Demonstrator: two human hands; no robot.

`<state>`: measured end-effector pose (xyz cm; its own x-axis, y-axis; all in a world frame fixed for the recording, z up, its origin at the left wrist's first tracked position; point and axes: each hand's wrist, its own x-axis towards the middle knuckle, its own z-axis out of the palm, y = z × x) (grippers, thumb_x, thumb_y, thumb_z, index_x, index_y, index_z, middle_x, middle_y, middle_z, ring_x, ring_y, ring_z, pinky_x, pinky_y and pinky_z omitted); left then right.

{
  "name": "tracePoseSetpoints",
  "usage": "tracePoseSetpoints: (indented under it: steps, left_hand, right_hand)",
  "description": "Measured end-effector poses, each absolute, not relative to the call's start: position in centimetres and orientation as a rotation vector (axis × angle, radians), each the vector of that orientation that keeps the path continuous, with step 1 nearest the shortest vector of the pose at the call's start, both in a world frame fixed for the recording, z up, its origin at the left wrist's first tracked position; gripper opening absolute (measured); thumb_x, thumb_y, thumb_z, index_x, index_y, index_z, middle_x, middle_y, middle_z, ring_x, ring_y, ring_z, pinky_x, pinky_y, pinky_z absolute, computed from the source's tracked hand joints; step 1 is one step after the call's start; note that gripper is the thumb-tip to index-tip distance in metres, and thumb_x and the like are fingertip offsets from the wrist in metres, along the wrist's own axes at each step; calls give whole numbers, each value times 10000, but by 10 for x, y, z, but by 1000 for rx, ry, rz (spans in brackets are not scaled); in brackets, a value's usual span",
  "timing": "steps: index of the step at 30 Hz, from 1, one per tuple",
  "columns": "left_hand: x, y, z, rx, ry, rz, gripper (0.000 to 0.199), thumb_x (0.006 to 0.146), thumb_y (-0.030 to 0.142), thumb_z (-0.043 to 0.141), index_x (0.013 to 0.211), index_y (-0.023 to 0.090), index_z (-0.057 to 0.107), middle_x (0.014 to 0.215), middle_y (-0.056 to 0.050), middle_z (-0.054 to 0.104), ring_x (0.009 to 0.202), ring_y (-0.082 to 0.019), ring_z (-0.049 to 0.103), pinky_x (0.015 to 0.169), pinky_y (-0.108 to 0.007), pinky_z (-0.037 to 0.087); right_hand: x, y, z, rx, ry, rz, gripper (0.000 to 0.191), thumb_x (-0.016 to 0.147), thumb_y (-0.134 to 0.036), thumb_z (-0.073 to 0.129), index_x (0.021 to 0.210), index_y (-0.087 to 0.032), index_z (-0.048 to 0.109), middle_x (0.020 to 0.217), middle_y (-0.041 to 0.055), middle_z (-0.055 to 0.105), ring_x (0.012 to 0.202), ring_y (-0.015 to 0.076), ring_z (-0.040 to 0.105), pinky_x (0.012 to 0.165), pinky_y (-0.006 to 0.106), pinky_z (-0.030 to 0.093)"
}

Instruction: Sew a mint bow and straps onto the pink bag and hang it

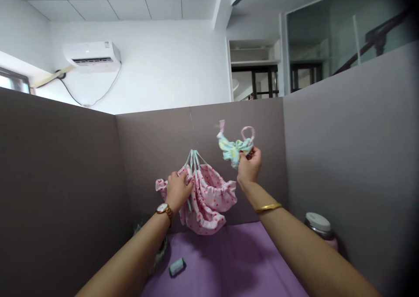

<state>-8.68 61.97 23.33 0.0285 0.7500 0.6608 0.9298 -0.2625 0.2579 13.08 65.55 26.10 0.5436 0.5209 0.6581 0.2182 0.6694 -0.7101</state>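
Observation:
Pink cloth pieces with red dots (204, 201) hang in a gathered bunch by pale green straps in front of the back panel. My left hand (179, 188) is closed on the upper left of this pink cloth, its fingers partly sunk in the folds. To the right and higher, my right hand (249, 165) pinches a pale green and yellow ruffled cloth piece (233, 150). A pink loop rises at its right end and a pink strip sticks up at its left end. The two cloths are apart.
Grey panels (343, 148) stand on three sides. Below lies a purple cloth surface (235, 262) with a small green-and-white roll (177, 267) on it. A white-lidded jar (318, 223) stands at the right, and something clear and crinkled, partly hidden, lies behind my left forearm.

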Motion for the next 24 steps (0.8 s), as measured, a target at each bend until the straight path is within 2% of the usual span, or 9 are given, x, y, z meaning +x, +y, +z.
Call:
tracePoseSetpoints:
  steps: [2, 4, 7, 9, 11, 16, 21, 24]
  left_hand:
    - [-92, 620, 241, -2147, -1683, -1099, 152, 800, 259, 536, 883, 147, 596, 994, -65, 564, 954, -219, 528, 834, -411, 416]
    - [-99, 619, 249, -2233, -1632, -1137, 130, 812, 235, 512, 857, 154, 603, 988, -56, 577, 942, -198, 541, 837, -385, 427]
    - [-107, 612, 261, -2305, -1543, -1194, 157, 803, 240, 489, 849, 168, 621, 1160, -102, 514, 1083, -231, 476, 935, -408, 369]
    - [-111, 607, 269, -2352, -1460, -1211, 150, 784, 241, 502, 836, 176, 627, 1261, -107, 452, 1162, -251, 409, 993, -426, 304]
    - [-114, 603, 276, -2433, -1365, -1207, 126, 773, 234, 515, 818, 191, 624, 1244, -82, 488, 1155, -238, 417, 999, -413, 300]
    - [-117, 596, 285, -2596, -1214, -1241, 117, 782, 265, 512, 831, 206, 600, 1005, -43, 611, 995, -200, 521, 922, -362, 380]
    - [-121, 590, 290, -2680, -1199, -1318, 180, 817, 319, 470, 844, 187, 589, 824, -16, 605, 820, -171, 550, 774, -302, 439]
    - [-122, 589, 292, -2699, -1212, -1334, 184, 804, 316, 487, 835, 180, 607, 799, -13, 595, 770, -157, 535, 719, -275, 434]
  right_hand:
    - [134, 658, 257, -868, -956, 277, 463, 818, -228, 311, 1272, -163, 243, 1200, 150, 480, 1065, 203, 500, 807, 302, 438]
    - [127, 659, 248, -878, -973, 393, 393, 814, -232, 327, 1204, -182, 333, 1059, 121, 569, 937, 194, 577, 701, 274, 481]
    - [103, 656, 230, -873, -1073, 592, 266, 798, -242, 377, 1047, -204, 461, 850, 73, 633, 727, 178, 628, 583, 260, 505]
    - [85, 653, 221, -861, -1139, 698, 242, 784, -222, 384, 1005, -207, 484, 814, 65, 643, 678, 176, 631, 570, 269, 514]
    - [70, 650, 218, -840, -1207, 772, 258, 767, -198, 395, 1006, -203, 490, 839, 70, 650, 683, 176, 632, 587, 280, 519]
    - [55, 645, 220, -763, -1446, 843, 302, 671, -179, 565, 973, -191, 556, 906, 58, 667, 790, 188, 624, 692, 283, 511]
    - [51, 641, 220, -770, -1561, 757, 403, 741, -146, 481, 1144, -164, 480, 992, 68, 644, 946, 182, 578, 823, 302, 459]
    - [49, 633, 222, -724, -1796, 791, 326, 742, -123, 508, 1059, -173, 570, 898, 35, 666, 875, 174, 602, 764, 280, 483]
